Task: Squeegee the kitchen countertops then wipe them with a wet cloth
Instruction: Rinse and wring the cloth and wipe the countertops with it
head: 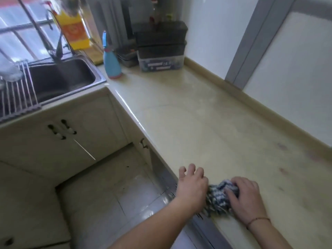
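A bunched blue-and-white cloth (218, 196) lies on the beige countertop (206, 123) near its front edge. My right hand (246, 198) lies on the cloth's right side with fingers curled into it. My left hand (193, 184) sits at the counter's edge, touching the cloth's left side, fingers spread and loosely bent. The cloth's lower fringe hangs toward the edge. No squeegee is in view.
A steel sink (62, 79) with a drying rack (18, 90) sits at the left. A blue spray bottle (111, 62), stacked dark containers (160, 45) and a yellow package (75, 33) stand at the counter's far end. Faint reddish stains (312, 155) mark the right side.
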A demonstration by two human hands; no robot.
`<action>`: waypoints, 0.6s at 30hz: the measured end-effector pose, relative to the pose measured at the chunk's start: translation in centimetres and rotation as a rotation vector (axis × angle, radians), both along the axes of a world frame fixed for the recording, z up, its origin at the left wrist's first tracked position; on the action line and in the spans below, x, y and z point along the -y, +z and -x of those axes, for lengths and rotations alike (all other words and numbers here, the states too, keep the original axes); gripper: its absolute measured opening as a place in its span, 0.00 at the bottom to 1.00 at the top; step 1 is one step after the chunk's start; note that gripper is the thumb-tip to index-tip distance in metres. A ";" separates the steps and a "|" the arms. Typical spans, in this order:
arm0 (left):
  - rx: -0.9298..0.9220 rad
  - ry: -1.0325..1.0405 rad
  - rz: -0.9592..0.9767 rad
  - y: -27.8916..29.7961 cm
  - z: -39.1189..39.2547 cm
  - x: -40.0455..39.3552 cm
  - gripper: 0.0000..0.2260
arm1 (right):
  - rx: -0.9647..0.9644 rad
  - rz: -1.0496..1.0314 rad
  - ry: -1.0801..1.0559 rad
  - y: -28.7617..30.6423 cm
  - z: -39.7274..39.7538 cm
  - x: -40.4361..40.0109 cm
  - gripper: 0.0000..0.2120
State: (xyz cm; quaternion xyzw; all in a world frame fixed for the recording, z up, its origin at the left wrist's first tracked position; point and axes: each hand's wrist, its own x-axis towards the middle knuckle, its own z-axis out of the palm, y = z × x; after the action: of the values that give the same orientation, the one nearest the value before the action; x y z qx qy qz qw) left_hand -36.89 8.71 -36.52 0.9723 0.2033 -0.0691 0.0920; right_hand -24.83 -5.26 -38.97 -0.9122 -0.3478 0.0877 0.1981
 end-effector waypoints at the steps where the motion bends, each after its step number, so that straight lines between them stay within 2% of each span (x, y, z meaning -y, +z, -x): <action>1: 0.019 0.012 0.030 -0.1 0.3 -1.2 0.12 | -0.054 -0.065 -0.043 1.0 0.4 -1.5 0.05; 3: 0.090 0.074 0.224 -0.5 0.8 -3.4 0.14 | -0.191 -0.183 -0.137 3.3 1.0 -4.7 0.11; 7: 0.371 0.280 1.113 1.4 2.1 -7.1 0.31 | -0.237 -0.174 0.072 9.6 2.3 -12.1 0.17; 10: 0.565 0.354 1.436 3.8 2.6 -9.8 0.30 | -0.210 -0.180 0.187 14.1 3.2 -17.9 0.18; 13: 0.700 0.396 1.438 4.5 2.7 -13.2 0.33 | -0.258 -0.212 0.245 17.5 4.2 -23.0 0.18; 15: 0.721 0.396 1.385 4.6 3.2 -15.9 0.36 | -0.404 -0.279 0.241 19.0 4.9 -26.3 0.16; 18: 0.755 0.418 1.312 4.4 4.3 -20.2 0.31 | -0.579 -0.368 0.221 19.8 6.0 -31.6 0.14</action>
State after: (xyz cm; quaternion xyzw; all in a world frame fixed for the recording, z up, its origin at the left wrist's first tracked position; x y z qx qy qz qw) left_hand -41.18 28.88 -32.11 0.6187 0.2550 0.1787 0.7213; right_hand -30.83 26.33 -19.12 -0.7555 -0.3838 0.2992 0.4386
